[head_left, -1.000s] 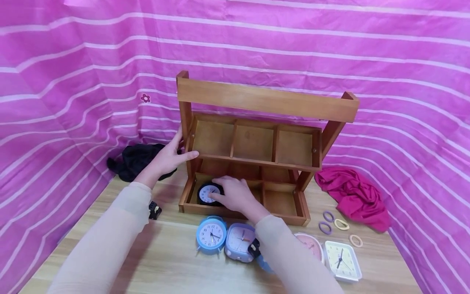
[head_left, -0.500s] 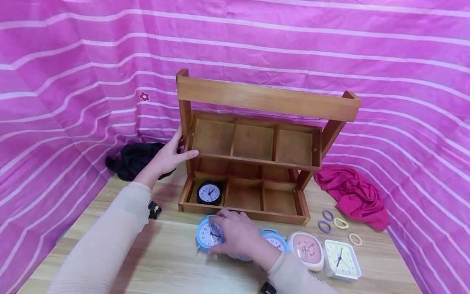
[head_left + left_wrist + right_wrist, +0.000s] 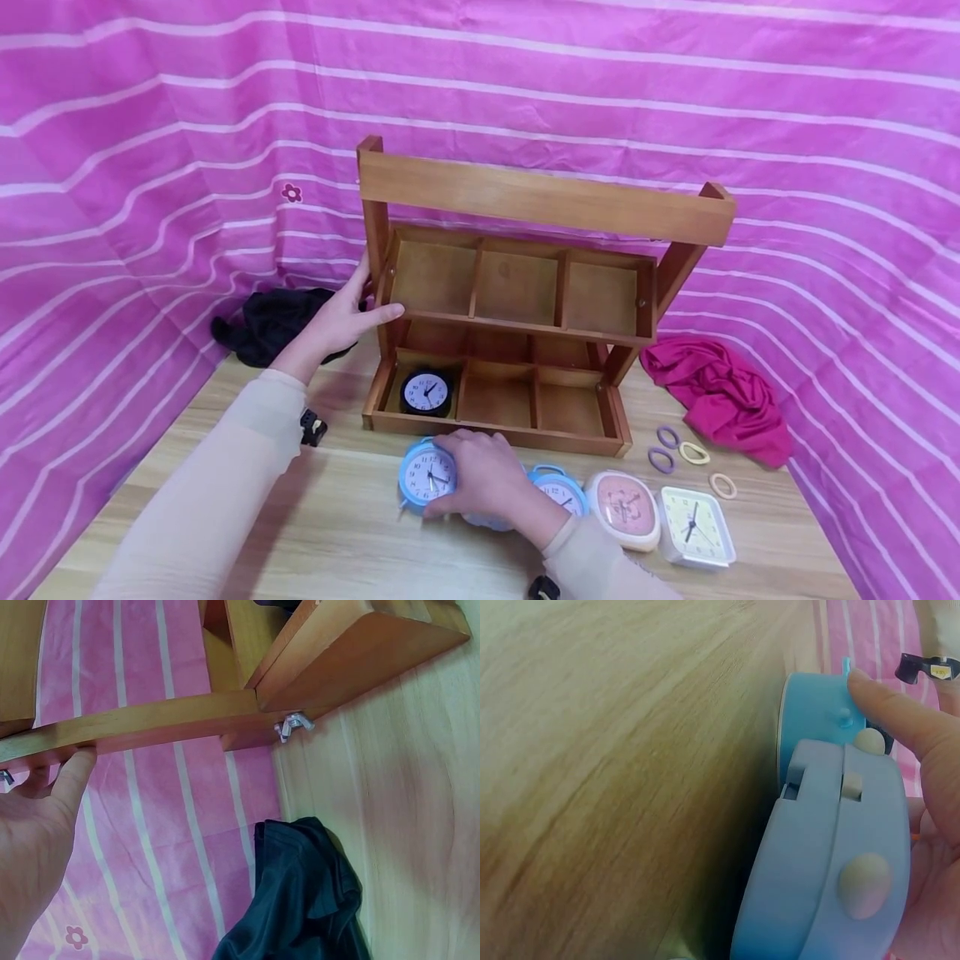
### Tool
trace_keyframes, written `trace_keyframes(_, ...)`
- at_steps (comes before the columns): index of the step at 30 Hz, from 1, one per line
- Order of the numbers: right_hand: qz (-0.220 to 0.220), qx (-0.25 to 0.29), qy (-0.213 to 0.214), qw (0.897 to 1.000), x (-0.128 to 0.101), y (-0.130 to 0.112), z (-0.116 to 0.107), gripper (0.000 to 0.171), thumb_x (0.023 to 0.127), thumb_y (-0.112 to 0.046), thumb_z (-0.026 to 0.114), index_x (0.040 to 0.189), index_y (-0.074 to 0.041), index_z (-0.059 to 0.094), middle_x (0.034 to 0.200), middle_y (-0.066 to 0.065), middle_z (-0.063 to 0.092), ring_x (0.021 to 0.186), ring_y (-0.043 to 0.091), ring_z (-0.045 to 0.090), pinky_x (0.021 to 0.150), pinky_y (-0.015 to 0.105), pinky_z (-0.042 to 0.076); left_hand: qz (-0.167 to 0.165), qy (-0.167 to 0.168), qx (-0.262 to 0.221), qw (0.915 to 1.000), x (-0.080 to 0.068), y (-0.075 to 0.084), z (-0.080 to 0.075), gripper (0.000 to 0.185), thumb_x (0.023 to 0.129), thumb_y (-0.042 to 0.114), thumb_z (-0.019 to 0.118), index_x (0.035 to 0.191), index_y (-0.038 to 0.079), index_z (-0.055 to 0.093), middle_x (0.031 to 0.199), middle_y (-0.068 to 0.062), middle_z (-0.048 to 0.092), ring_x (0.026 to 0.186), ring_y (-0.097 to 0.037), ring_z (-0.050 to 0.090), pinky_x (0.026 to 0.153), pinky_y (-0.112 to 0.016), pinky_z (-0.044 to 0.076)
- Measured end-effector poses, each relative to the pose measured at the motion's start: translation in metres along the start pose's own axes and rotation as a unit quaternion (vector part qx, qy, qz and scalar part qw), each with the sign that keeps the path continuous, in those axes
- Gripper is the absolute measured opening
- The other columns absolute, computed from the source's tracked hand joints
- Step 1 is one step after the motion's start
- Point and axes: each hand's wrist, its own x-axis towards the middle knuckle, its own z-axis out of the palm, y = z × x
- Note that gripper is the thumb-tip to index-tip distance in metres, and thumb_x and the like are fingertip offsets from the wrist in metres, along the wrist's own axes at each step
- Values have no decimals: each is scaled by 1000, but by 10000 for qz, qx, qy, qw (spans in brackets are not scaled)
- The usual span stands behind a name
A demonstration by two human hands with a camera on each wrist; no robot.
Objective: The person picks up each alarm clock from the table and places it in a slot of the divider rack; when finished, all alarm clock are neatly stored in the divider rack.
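Blue round alarm clock (image 3: 426,476) and lavender square clock (image 3: 832,862) share your right hand (image 3: 483,487)'s curled grip; one may slip. Left hand (image 3: 341,317) clasps the wooden two-tier rack (image 3: 540,204).

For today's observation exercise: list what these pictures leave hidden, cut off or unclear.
- Lavender clock: head view, mostly covered by the right hand; its face is unseen.
- Black cloth: left wrist view, cut off by the bottom edge.
- Left hand: head view, fingers behind the wooden rack post are hidden.
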Motion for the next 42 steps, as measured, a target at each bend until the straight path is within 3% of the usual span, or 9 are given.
trace_keyframes(11, -258, 107, 141, 9995, 2, 0, -3, 90, 68, -66, 89, 142, -20, 64, 133, -5, 67, 118, 14, 63, 99, 44, 51, -15, 26, 74, 10000, 0, 1, 0, 102, 98, 36, 74, 162, 57, -3, 173, -4, 20, 154, -43, 29, 120, -63, 30)
trace_keyframes(20, -485, 719, 430, 9953, -1, 3, -43, 93, 69, -55, 93, 147, -17, 60, 127, -5, 65, 110, 11, 63, 96, 36, 56, 37, -26, -62, 10000, 2, -2, -1, 102, 98, 37, 74, 162, 57, -3, 174, -2, 17, 155, -43, 27, 122, -62, 27)
trace_keyframes(26, -288, 716, 701, 9945, 13, 33, -71, 91, 69, -49, 94, 147, -16, 60, 128, -3, 64, 112, 15, 62, 98, 39, 55, 4, -40, -55, 10000, 5, -2, -3, 106, 98, 32, 75, 163, 54, -5, 174, 0, 15, 156, -40, 25, 124, -58, 25)
trace_keyframes(30, -124, 776, 821, 9935, 21, 56, -82, 89, 68, -47, 96, 144, -15, 62, 127, -1, 65, 112, 19, 62, 100, 41, 55, -38, -114, -82, 9999, -2, 16, -4, 107, 99, 26, 74, 164, 48, -9, 175, -6, 13, 156, -42, 24, 126, -58, 21)
trace_keyframes(33, 39, 876, 803, 9929, 27, 70, -84, 87, 68, -45, 97, 143, -16, 63, 130, 1, 65, 114, 21, 63, 100, 43, 56, -61, -129, -88, 9999, -8, 30, -5, 106, 100, 23, 73, 165, 46, -9, 174, -9, 14, 155, -44, 24, 126, -59, 19)
trace_keyframes(42, 447, 1087, 504, 9918, 36, 96, -78, 86, 69, -42, 97, 144, -20, 61, 138, 3, 63, 123, 24, 60, 105, 48, 53, 7, -138, -227, 9996, -8, 29, -4, 104, 101, 19, 71, 167, 40, -6, 174, -10, 14, 154, -47, 23, 124, -62, 21)
